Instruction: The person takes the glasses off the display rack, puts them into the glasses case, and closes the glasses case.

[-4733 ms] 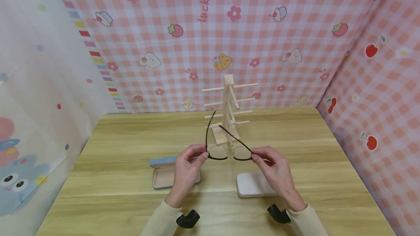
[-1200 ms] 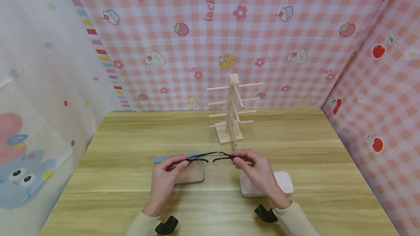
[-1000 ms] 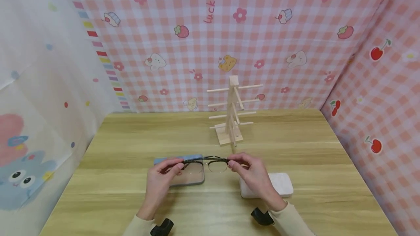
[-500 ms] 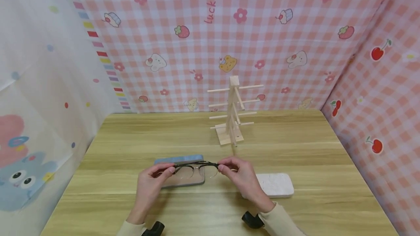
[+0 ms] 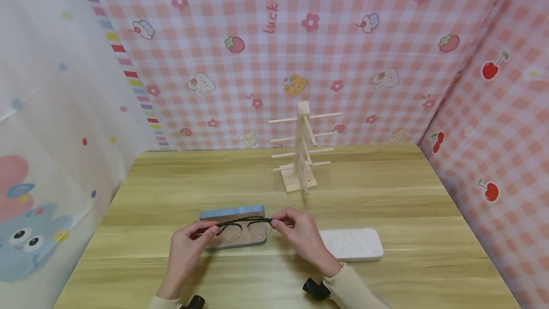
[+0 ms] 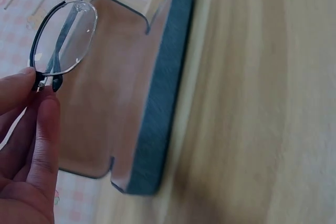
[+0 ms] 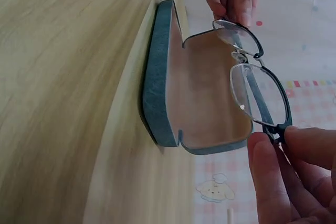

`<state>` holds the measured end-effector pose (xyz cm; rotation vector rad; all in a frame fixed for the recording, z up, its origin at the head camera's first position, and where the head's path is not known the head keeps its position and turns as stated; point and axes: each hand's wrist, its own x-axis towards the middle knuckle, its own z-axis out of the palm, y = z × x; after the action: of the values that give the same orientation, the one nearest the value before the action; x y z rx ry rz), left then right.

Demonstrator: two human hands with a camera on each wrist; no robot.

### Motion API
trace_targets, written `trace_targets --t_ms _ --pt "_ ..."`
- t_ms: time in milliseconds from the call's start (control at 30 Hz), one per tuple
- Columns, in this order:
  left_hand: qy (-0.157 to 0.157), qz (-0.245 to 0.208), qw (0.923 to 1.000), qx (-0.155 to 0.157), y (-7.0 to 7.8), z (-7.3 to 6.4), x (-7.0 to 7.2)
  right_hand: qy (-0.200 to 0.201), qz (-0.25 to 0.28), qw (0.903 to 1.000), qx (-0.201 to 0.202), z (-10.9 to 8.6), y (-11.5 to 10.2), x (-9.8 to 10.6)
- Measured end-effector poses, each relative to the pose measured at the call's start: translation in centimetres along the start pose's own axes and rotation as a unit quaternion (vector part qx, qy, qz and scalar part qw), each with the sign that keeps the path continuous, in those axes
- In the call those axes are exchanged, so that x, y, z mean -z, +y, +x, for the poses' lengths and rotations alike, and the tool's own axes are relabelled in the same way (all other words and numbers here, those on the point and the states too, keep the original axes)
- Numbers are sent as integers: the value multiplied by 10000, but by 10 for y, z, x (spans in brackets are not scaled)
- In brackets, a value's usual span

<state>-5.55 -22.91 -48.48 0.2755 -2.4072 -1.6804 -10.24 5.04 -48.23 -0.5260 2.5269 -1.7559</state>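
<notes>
A pair of black half-rim eyeglasses (image 5: pixel 258 222) hangs over the open blue glasses case (image 5: pixel 231 212), its temples folded behind the lenses. My left hand (image 5: pixel 185 251) pinches one end of the frame between thumb and fingers. At the opposite end, my right hand (image 5: pixel 303 236) pinches the other hinge corner. Both wrist views show a gap between the eyeglasses (image 7: pixel 261 93) and the case's tan lining. The case (image 6: pixel 169 87) lies on the table with its lid standing up at the back.
A second, white glasses case (image 5: pixel 353 244) lies shut to the right, beside my right hand. Behind stands a wooden rack (image 5: pixel 302 142) with several pegs sticking out. Patterned cloth (image 5: pixel 257 61) hangs at the back and sides of the wooden table (image 5: pixel 407 204).
Both hands have carried the eyeglasses left and toward me, from before the rack to over the blue case. The temples, spread at first, are now folded. The cases and rack stay put.
</notes>
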Motion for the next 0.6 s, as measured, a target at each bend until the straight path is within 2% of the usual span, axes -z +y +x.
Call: trace_targets --t_ms 233,600 --pt "-192 370 9991 119 -14 3 3 -92 -144 9998 -63 4 5 -10" --pt "-289 1033 9941 147 -29 10 4 -100 -624 9979 -103 10 15 -23"
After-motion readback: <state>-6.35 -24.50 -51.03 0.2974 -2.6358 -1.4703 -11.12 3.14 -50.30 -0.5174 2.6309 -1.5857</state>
